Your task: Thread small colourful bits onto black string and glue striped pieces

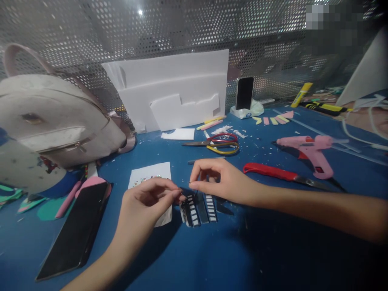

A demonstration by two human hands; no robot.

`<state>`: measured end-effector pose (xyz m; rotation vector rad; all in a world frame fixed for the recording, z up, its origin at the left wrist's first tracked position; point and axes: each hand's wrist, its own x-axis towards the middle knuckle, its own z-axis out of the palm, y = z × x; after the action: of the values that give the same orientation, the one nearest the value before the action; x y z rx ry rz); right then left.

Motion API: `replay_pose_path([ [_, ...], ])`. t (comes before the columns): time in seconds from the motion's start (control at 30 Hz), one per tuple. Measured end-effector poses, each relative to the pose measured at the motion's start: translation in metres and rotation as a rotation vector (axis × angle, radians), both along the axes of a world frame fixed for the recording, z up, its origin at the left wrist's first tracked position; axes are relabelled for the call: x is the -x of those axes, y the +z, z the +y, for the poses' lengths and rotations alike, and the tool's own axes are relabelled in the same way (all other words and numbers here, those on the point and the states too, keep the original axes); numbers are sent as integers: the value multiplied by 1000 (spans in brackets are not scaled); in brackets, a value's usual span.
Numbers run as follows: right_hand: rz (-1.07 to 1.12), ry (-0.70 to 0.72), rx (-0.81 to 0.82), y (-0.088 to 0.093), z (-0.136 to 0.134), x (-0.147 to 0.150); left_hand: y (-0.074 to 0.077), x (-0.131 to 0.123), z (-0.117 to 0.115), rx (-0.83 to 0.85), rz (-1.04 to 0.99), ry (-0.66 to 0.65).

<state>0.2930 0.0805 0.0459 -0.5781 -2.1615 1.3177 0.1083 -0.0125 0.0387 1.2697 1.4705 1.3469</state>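
My left hand [151,200] is closed in a pinch at the upper left of some dark strips with white bars. What its fingertips hold is too small to name. Just to the right, my right hand [221,180] also pinches, with a tiny dark bit at its fingertips that I cannot make out. Below the hands lie a striped strip [194,212] and a second striped strip [211,208], with a plain dark strip [201,208] between them. Partly under my left hand is a white paper [163,169] scattered with small coloured, shiny bits.
Red-and-yellow-handled scissors [209,143] lie beyond my hands. To the right are a red-handled knife [273,171] and a pink glue gun [312,149]. A black phone [75,226] and white backpack [60,121] are left. A white board [172,89] and upright phone [244,93] stand behind.
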Motion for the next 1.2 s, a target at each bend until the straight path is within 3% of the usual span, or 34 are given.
replay_pose_path([
  [0.4, 30, -8, 41, -6, -2, 2, 0, -3, -2, -21, 49, -7],
  [0.63, 9, -47, 23, -7, -4, 2, 0, -9, -4, 23, -137, -10],
  [0.93, 17, -51, -188, -7, -9, 0, -8, -6, 2, 70, -298, -134],
  [1.2, 22, -44, -265, -7, -9, -1, -6, -8, -1, 95, -315, -114],
])
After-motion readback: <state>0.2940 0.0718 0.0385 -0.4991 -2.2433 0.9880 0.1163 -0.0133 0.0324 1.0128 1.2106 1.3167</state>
